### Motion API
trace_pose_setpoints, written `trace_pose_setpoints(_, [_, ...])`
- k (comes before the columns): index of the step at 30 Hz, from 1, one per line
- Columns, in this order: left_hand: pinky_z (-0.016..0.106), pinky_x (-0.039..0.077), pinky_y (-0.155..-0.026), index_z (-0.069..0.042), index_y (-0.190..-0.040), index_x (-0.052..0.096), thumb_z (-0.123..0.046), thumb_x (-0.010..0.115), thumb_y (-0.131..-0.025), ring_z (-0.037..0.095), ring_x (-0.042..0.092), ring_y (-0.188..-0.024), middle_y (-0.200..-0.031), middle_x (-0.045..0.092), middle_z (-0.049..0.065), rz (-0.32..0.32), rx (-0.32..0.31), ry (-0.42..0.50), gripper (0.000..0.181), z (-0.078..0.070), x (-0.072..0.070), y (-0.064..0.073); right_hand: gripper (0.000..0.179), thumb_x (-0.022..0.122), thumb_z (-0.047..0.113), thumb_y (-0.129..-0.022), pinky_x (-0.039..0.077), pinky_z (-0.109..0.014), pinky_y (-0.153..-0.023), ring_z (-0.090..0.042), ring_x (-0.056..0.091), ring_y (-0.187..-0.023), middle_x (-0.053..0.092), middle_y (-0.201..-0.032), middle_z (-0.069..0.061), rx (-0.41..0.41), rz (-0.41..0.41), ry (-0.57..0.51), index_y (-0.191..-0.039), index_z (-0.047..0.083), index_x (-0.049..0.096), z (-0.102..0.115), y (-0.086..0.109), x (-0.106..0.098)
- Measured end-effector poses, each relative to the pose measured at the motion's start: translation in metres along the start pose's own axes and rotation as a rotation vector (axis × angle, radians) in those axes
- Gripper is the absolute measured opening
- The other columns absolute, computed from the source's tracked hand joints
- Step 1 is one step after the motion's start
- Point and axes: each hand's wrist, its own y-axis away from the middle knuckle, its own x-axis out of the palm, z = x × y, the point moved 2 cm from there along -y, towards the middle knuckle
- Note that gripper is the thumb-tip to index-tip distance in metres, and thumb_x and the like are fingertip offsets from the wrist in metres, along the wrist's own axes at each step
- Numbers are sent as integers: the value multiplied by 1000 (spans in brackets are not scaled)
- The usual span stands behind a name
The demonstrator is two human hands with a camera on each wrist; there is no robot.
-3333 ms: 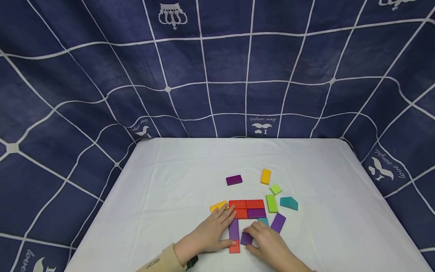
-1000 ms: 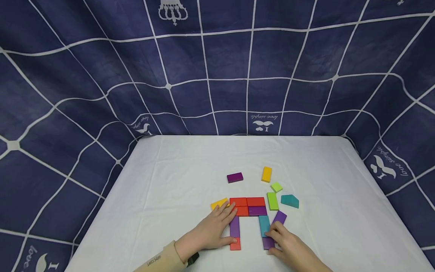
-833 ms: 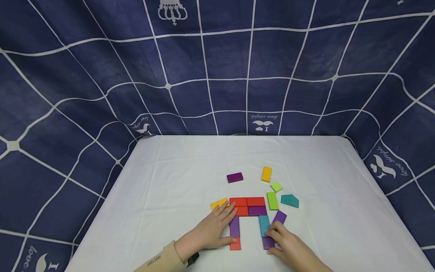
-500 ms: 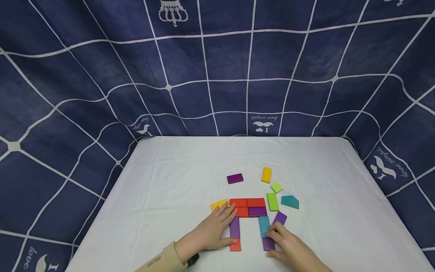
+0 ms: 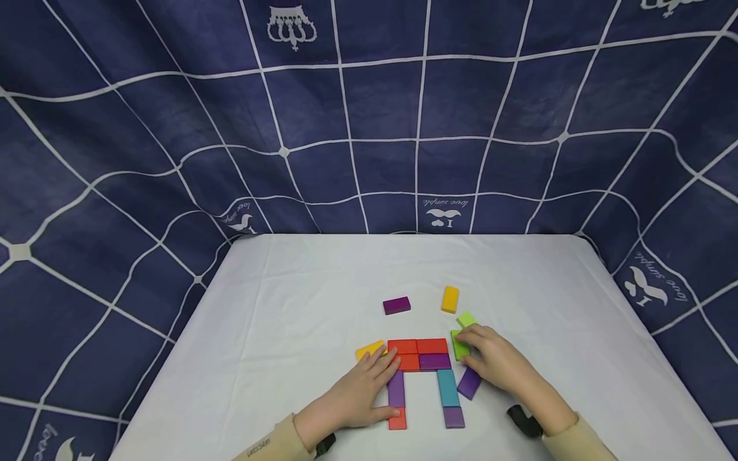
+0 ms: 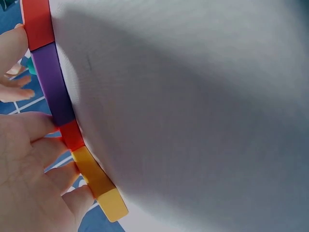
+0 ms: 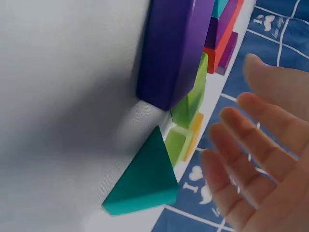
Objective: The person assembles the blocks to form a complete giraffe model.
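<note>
On the white cloth, flat coloured blocks form an arch, with red blocks [image 5: 431, 346] and a purple block [image 5: 434, 362] across its top. Its right leg is a teal block [image 5: 448, 388] above a short purple block [image 5: 453, 417]. My left hand [image 5: 363, 394] rests, fingers spread, along the left leg's purple block [image 5: 396, 388], the lower red block [image 5: 397, 421] and a yellow block [image 6: 94, 174]. My right hand [image 5: 496, 355] is over the lime block [image 5: 459, 349], its fingers loosely extended in the right wrist view. It hides a teal angled block [image 7: 145, 181] from the head view.
A loose purple block [image 5: 469, 384] lies right of the arch. Beyond are a small lime square block [image 5: 466, 319], a yellow block [image 5: 450, 299] and a dark purple block [image 5: 396, 305]. A blue curtain [image 5: 380, 166] with white lines surrounds the table.
My right hand carried the short purple block from inside the arch to below the teal block, let it go, then moved up and right to the lime block. My left hand stayed put.
</note>
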Motion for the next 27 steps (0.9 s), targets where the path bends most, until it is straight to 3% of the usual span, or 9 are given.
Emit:
trace_pose_setpoints(5, [47,27,-121,-13,-157,26,-66,49,-92,29,18,-153,-165,20,4,6,-2,6,87,0,1,-1,45,81,9,-78,51,-50,-97,-35,60,-117,64,-123,-13,42,69,-15,-120,1,68,-7,-8,7])
trace_pose_setpoints(12, [47,26,-121,-12,-157,26,-66,49,-92,29,17,-153,-165,19,5,5,-1,8,86,0,1,-1,50,80,10,-79,49,-52,-100,-38,57,-122,61,-128,-17,106,118,-40,-125,-2,65,-16,-13,13])
trace_pose_setpoints(27, [47,26,-121,-11,-156,27,-64,50,-92,29,17,-153,-165,19,5,0,-5,-15,86,0,1,-2,49,82,16,-78,55,-44,-91,-24,63,-105,63,-115,-9,113,101,-54,-121,-3,67,-15,-6,17])
